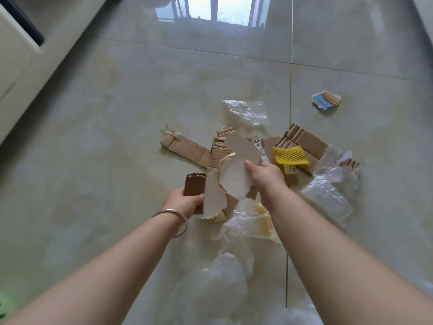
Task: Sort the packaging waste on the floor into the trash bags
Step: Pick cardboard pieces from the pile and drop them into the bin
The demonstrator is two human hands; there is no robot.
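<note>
Both your hands already grip cardboard scraps.
Your right hand (262, 174) pinches the torn white piece (236, 170); your left hand (185, 202), just nearer-left, clasps the brown piece (194, 186).

Green thing (5, 306) cut off at the left edge, clear plastic (302, 315) cut by the bottom edge, brown card (194, 187) partly behind torn paper (234, 174), label print (256, 143) too small to read

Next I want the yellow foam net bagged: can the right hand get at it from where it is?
Probably yes: the yellow foam net lies uncovered on cardboard just beyond the right hand, but that hand holds a torn white sheet.
</note>
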